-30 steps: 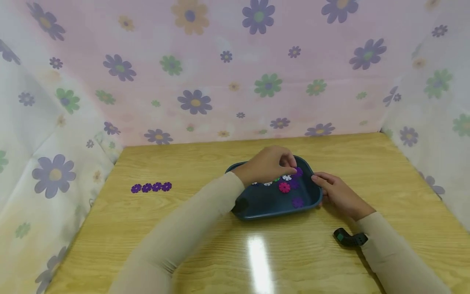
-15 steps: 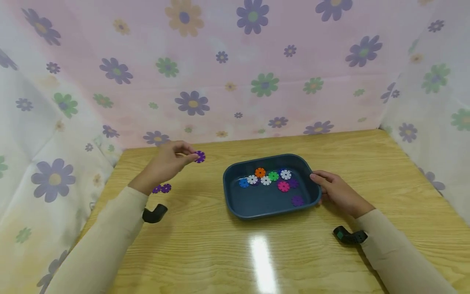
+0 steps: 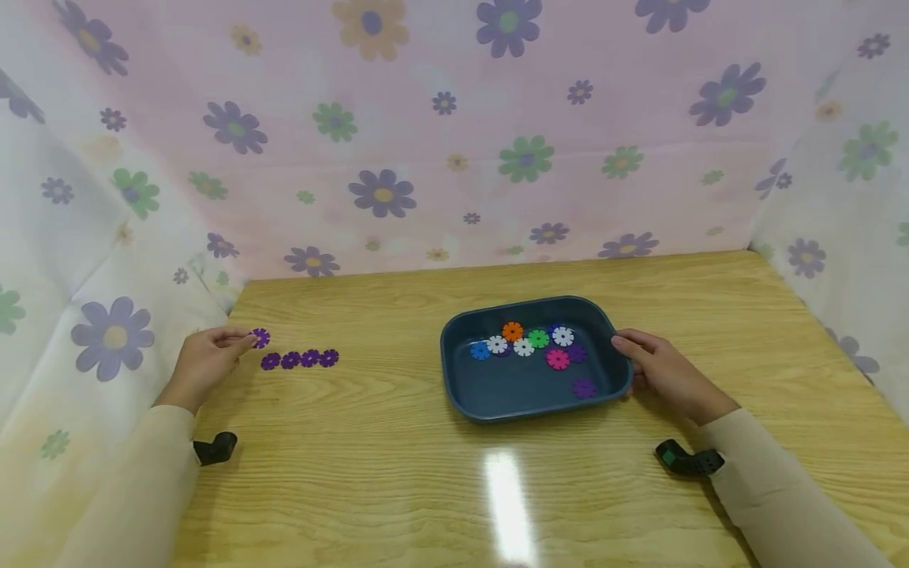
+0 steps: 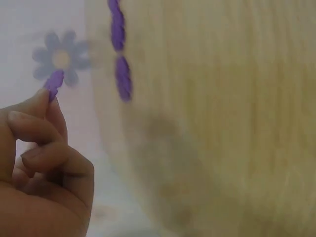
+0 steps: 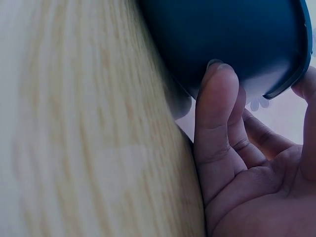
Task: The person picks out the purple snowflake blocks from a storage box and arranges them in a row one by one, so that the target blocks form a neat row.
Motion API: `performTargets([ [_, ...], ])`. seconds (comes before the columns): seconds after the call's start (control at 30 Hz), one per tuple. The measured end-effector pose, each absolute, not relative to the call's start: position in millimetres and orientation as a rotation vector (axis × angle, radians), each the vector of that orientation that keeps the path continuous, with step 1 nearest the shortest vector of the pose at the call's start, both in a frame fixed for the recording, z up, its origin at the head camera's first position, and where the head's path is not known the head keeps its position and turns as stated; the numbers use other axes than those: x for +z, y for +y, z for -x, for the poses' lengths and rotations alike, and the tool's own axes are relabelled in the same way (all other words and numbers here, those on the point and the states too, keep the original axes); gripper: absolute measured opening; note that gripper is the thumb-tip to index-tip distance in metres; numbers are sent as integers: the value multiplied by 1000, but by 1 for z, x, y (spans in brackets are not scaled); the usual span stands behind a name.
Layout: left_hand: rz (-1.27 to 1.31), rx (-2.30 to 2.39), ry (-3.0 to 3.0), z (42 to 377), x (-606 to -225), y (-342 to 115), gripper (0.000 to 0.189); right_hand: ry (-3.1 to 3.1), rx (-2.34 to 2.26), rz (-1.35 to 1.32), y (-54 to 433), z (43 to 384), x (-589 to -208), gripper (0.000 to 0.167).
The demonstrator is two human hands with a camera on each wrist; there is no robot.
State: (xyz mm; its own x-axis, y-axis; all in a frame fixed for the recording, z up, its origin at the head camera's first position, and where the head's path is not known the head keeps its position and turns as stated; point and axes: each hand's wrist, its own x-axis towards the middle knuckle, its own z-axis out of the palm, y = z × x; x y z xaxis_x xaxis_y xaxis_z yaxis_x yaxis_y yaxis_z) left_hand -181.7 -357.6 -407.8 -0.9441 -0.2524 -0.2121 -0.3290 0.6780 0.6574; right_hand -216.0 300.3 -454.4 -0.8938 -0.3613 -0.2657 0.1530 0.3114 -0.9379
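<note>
At the table's left end my left hand (image 3: 209, 359) pinches a purple notched disc (image 3: 260, 338) between thumb and fingers, held just above and behind a row of purple discs (image 3: 309, 358). The left wrist view shows the held disc (image 4: 56, 84) edge-on at the fingertips, apart from the row (image 4: 123, 79). My right hand (image 3: 671, 375) grips the right end of a dark blue tray (image 3: 521, 413). In the right wrist view the thumb is at the rim and the fingers (image 5: 217, 106) lie against the outer wall of the tray (image 5: 232, 39).
Inside the tray lie several flower-like discs: an orange disc (image 3: 512, 331), a green disc (image 3: 538, 338), a pink disc (image 3: 557, 360), plus white, blue and purple ones. Flower-print cloth (image 3: 454, 158) rises behind and beside the wooden table (image 3: 369, 473).
My left hand has come out of the tray with a purple disc and travelled left to the row at the table's left end. My right hand keeps its hold on the tray.
</note>
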Motion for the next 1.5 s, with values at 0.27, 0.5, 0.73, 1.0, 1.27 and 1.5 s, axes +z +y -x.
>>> performTargets([
  [0.27,687,1041,2759,166,-426,-390,63,2145,-1634,201,298,216,-456,63],
  [0.5,745,1034,2711,169,-430,-390,62,2153,-1620,177,298,216,-455,66],
  [0.73,750,955,2725,174,-431,-385,56,2171,-1604,191,299,216,-453,66],
  [1.0,758,1045,2672,175,-433,-388,51,2183,-1607,187,298,215,-455,65],
  [1.27,548,1029,2835,170,-411,-355,75,2171,-1619,196,297,215,-454,65],
  [1.5,222,1137,2811,191,-382,-279,71,2139,-1649,178,298,214,-455,66],
])
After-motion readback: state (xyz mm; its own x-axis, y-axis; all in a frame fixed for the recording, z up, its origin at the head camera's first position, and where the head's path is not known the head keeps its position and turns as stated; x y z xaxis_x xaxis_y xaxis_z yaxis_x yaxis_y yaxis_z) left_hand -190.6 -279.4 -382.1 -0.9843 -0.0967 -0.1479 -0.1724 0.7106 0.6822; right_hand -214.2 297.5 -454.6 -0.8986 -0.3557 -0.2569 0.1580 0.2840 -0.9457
